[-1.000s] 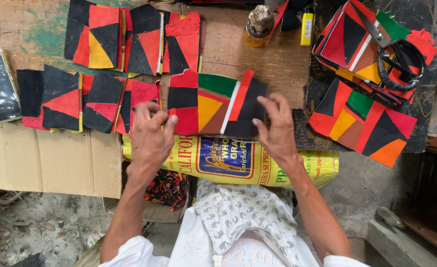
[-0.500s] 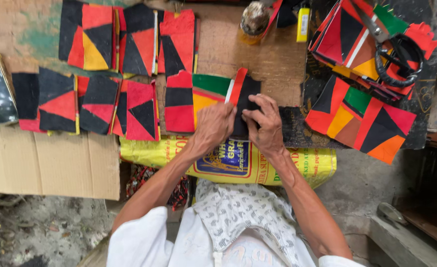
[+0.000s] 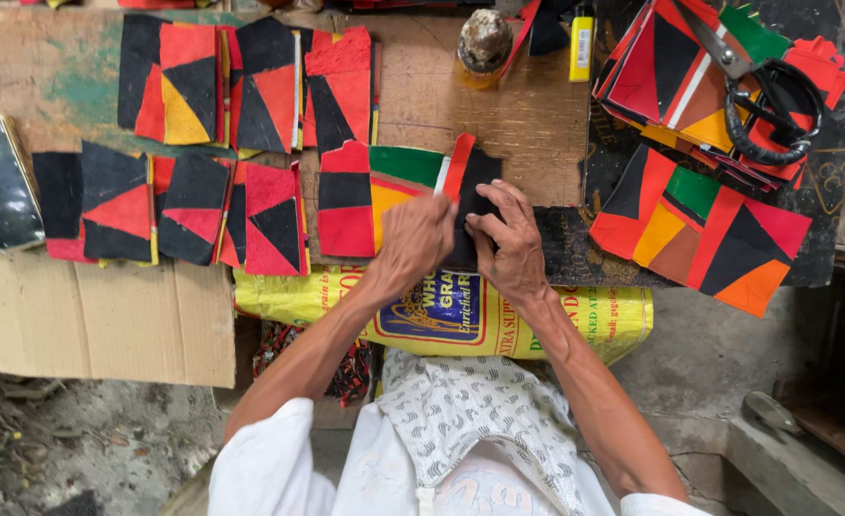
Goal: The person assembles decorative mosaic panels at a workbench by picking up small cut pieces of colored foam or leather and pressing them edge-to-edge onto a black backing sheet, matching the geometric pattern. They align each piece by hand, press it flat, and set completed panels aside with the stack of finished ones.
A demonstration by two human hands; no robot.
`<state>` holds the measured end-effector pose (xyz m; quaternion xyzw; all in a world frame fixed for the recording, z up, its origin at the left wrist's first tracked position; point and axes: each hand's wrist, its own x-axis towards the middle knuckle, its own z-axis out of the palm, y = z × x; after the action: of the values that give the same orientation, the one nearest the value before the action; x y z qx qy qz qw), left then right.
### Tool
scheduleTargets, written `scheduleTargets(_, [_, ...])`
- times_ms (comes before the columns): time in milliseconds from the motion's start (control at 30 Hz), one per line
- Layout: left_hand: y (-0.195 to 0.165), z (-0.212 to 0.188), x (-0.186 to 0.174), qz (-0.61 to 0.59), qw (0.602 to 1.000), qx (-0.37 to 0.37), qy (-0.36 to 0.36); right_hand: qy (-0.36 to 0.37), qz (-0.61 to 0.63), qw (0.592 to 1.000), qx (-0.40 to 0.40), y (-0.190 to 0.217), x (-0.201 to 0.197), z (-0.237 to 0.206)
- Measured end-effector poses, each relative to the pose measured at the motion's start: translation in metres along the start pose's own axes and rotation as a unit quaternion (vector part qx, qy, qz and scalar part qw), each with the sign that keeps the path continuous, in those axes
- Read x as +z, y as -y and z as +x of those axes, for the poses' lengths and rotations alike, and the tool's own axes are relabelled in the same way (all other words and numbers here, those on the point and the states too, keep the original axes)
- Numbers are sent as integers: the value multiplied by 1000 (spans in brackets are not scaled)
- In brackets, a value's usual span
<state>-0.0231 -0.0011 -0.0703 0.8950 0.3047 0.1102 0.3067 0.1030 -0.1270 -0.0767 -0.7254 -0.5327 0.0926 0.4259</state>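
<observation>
One patchwork panel [image 3: 399, 196] (multicoloured) under two hands [image 3: 461, 239].

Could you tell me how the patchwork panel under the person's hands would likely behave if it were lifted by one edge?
The patchwork panel lies thin and flat on the board, so it would probably droop. Its separate coloured patches may flex along their joins. It looks light.

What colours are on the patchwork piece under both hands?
Red, black, green, yellow and a white strip on the patchwork piece, seen in the head view.
</observation>
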Motion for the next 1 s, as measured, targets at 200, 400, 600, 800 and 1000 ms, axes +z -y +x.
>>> scheduleTargets(200, [0, 2, -2, -10, 1000, 15, 15, -4, 4, 1000, 6, -2, 1, -1])
scheduleTargets(400, [-3, 0, -3, -18, 999, 21, -23, 17, 16, 1000, 17, -5, 3, -3])
scheduleTargets(600, [-6, 4, -7, 4, 999, 13, 33, 7, 18, 999, 26, -3, 3, -2])
scheduleTargets(800, [-5, 20, 1, 23, 999, 21, -30, 17, -3, 1000, 7, -3, 2, 0])
scheduleTargets(1000, [-21, 29, -14, 7, 999, 40, -14, 20, -14, 1000, 5, -3, 3, 0])
